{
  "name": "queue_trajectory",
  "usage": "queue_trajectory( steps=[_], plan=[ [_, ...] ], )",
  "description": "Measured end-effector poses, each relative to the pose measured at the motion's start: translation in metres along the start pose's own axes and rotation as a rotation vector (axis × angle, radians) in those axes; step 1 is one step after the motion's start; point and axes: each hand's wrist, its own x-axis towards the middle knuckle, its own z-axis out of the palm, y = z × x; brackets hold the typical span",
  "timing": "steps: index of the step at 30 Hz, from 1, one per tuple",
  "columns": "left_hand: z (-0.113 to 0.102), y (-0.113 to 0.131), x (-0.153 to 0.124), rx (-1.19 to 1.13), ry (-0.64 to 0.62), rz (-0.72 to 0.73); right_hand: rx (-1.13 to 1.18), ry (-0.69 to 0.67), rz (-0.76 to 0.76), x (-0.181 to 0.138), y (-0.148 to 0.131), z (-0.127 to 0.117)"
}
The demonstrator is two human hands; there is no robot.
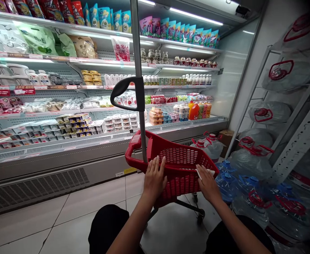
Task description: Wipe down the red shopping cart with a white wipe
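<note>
A small red plastic shopping cart on a wheeled frame stands right in front of me, between my knees. My left hand lies on its near rim, close to the pole, with the fingers stretched out and nothing visible in them. At the right end of the rim, my right hand presses a thin white tissue or cloth against the red plastic. Most of that white piece is hidden beneath the fingers. A grey metal pole rises from the cart's left end and carries a black loop handle.
An open refrigerated display case with several stocked shelves runs along the back. Large water bottles with blue or red caps crowd the floor at right. Behind them, a white metal rack holds more bottles. The floor is pale tile.
</note>
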Motion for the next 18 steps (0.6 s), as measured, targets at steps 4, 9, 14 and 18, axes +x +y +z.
queue_trajectory(
  steps=[4, 9, 14, 18],
  plan=[
    [0.005, 0.009, 0.001, -0.015, 0.014, 0.003, 0.133, -0.041, -0.168, 0.017, -0.072, 0.010],
    [0.010, 0.011, 0.000, 0.013, 0.030, 0.023, 0.339, -0.036, -0.265, 0.037, -0.161, 0.013],
    [0.010, -0.004, -0.001, -0.005, 0.031, 0.075, 0.144, -0.046, -0.268, 0.031, -0.096, 0.005],
    [0.009, -0.016, -0.002, -0.015, 0.011, 0.062, -0.086, -0.024, -0.129, 0.009, -0.007, -0.006]
  ],
)
